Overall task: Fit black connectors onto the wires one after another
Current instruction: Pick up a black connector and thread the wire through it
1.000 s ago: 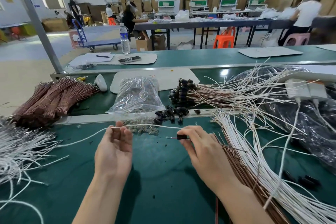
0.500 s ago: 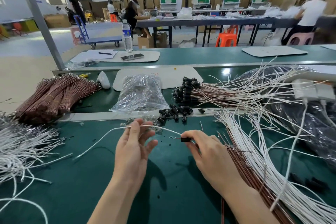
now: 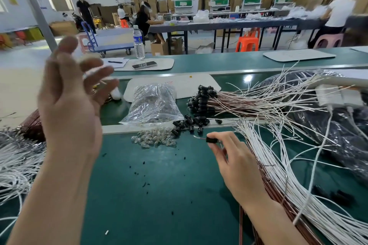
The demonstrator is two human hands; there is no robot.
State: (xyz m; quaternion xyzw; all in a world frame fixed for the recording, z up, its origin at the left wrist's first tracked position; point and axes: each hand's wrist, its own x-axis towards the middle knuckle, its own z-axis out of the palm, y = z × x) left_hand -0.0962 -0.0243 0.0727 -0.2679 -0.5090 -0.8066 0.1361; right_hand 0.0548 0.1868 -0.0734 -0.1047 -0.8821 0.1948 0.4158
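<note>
My right hand (image 3: 235, 163) pinches one black connector (image 3: 211, 140) between thumb and forefinger, and my other fingers curl loosely behind it. The connector is a short, matte, barrel-shaped plastic piece, held just above the green mat (image 3: 159, 185) near its far edge. Its long axis lies almost level and points to my left. A thin bare wire end (image 3: 199, 137) with a trace of red sticks out of that left face.

My left hand (image 3: 73, 93) is raised well above the mat with the palm turned towards me. Its fingers are spread and only slightly bent, gripping nothing I can make out, though the hand is blurred.

Just beyond the connector lies a loose scatter of black connectors (image 3: 189, 123), with a heap of small clear glassy bulbs (image 3: 153, 139) beside it. A crinkled transparent plastic bag (image 3: 153, 103) sits behind both. Further back, a fitted bundle (image 3: 201, 99) of thin brown and white leads ends in a cluster of black caps. Long, smooth white wires (image 3: 298, 195) fan out along my right, lying over copper-brown wires (image 3: 258, 165).
</note>
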